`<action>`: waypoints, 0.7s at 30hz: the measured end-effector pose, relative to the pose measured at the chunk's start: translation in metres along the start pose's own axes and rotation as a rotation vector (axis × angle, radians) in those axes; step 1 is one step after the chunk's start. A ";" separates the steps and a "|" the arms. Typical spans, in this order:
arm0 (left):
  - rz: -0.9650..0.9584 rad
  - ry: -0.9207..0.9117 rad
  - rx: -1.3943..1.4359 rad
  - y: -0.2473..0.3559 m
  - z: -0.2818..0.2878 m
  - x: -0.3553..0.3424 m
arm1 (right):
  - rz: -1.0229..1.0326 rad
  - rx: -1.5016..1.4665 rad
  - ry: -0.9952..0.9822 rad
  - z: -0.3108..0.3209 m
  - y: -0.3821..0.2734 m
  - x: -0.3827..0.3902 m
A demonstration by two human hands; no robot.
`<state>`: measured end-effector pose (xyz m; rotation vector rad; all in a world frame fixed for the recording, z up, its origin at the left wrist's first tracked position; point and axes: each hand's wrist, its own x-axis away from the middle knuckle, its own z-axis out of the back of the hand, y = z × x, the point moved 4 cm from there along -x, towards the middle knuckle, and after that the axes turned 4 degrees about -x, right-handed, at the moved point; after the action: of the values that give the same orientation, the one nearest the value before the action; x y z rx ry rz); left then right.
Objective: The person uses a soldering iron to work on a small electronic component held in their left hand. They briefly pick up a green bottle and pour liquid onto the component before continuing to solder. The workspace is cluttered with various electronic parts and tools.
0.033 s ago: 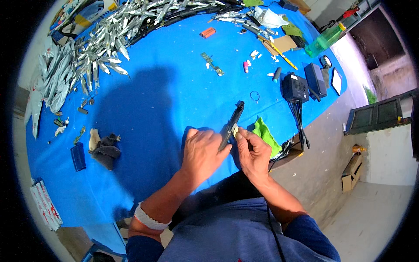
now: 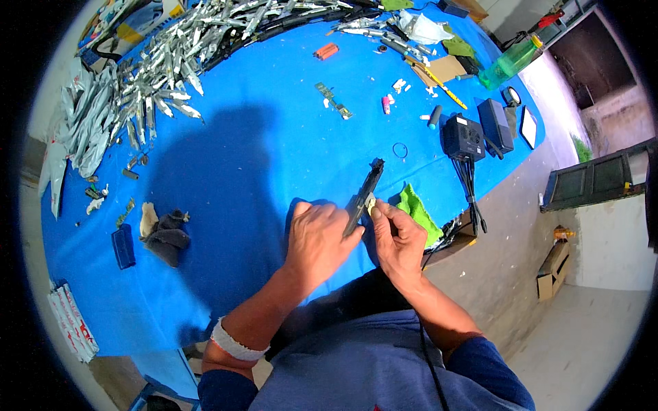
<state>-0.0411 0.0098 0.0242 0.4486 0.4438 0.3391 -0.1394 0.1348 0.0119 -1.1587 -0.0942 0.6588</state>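
My left hand point(image 2: 317, 241) is closed on a long, narrow black part point(image 2: 364, 189), which slants up and away from me over the blue cloth. My right hand point(image 2: 396, 240) pinches a small pale piece point(image 2: 371, 204) against the right side of that black part. Just right of my hands lies a bright green cloth point(image 2: 421, 212). Beyond the black part's tip is a thin dark ring point(image 2: 399, 150), and farther off lies a small green circuit board point(image 2: 332, 100).
A pile of silver strips point(image 2: 164, 68) and grey bags point(image 2: 89, 123) fills the back left. Black boxes with cables point(image 2: 463, 140), a green bottle point(image 2: 507, 65) and a yellow tool point(image 2: 442, 85) are at right. A dark bunched cloth point(image 2: 168, 240) and blue case point(image 2: 123, 245) lie left.
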 end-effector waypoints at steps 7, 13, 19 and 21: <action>0.012 -0.027 -0.005 0.000 -0.001 0.001 | 0.027 0.059 0.019 0.000 -0.001 0.001; 0.016 -0.031 -0.019 0.001 0.000 0.001 | 0.019 0.083 0.017 -0.001 -0.003 0.000; 0.010 -0.035 -0.016 0.002 0.000 0.001 | 0.064 0.107 -0.025 -0.001 -0.003 0.002; 0.004 -0.020 -0.015 0.003 0.000 0.000 | 0.080 0.110 -0.040 0.000 -0.004 0.002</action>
<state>-0.0417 0.0128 0.0255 0.4380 0.4202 0.3415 -0.1363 0.1348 0.0154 -1.0474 -0.0451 0.7489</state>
